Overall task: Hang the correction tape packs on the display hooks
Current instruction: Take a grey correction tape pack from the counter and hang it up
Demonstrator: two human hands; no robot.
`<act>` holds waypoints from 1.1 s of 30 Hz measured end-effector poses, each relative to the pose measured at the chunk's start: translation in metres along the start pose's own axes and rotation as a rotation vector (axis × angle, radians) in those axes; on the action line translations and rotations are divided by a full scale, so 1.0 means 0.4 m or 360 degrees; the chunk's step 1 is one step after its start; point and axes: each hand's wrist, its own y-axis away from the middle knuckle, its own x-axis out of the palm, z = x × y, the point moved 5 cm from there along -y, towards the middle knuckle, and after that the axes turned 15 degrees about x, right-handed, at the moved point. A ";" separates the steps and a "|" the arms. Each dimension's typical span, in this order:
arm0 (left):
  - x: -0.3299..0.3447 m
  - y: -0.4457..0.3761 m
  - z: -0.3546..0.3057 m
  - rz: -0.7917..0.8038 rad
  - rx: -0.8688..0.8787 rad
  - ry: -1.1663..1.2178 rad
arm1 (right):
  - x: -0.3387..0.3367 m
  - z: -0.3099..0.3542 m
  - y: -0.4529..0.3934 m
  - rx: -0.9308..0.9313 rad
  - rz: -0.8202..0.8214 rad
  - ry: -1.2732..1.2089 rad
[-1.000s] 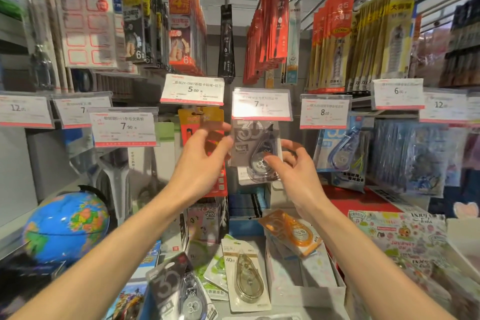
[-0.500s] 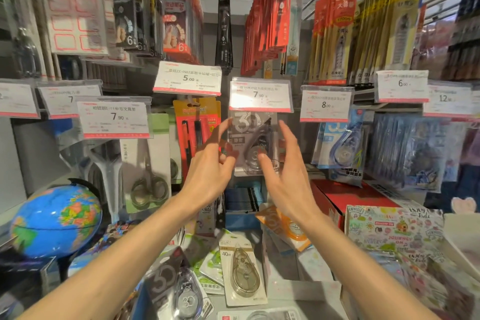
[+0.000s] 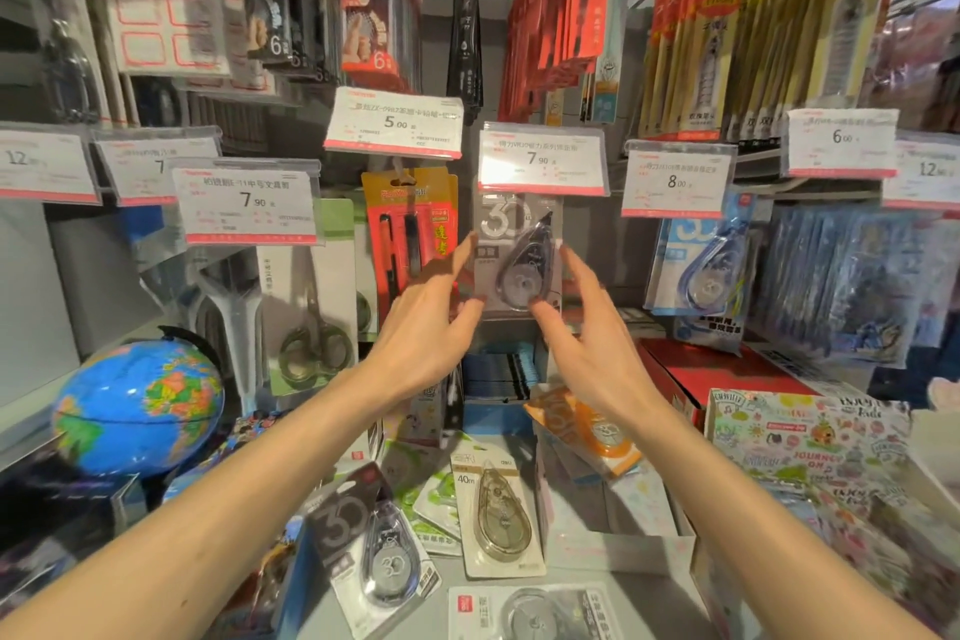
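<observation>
A grey correction tape pack [image 3: 519, 244] marked "30" hangs upright just under the 7.90 price tag [image 3: 543, 159]; its hook is hidden behind the tag. My right hand [image 3: 582, 343] pinches the pack's lower right corner, thumb in front and index finger along the edge. My left hand [image 3: 426, 322] is spread open at the pack's lower left, its thumb tip just touching the edge. Loose packs lie on the counter below: a grey "30" pack [image 3: 363, 551], a clear "40m" pack [image 3: 498, 515], an orange pack [image 3: 587, 431] and one at the bottom edge [image 3: 530, 613].
An orange pen pack [image 3: 410, 224] hangs directly left of the grey pack, and blue correction tape packs [image 3: 701, 265] hang to the right. Scissors [image 3: 311, 317] and a globe [image 3: 140, 411] are at the left. A white box [image 3: 623, 546] sits on the counter.
Both hands rose with the grey pack to just under the 7.90 tag. My left hand's fingers have spread away from the pack's left edge.
</observation>
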 end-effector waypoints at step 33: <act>-0.056 0.409 0.202 0.0653 -0.0523 0.0024 | 0.429 -0.132 0.269 0.0459 0.1123 0.0437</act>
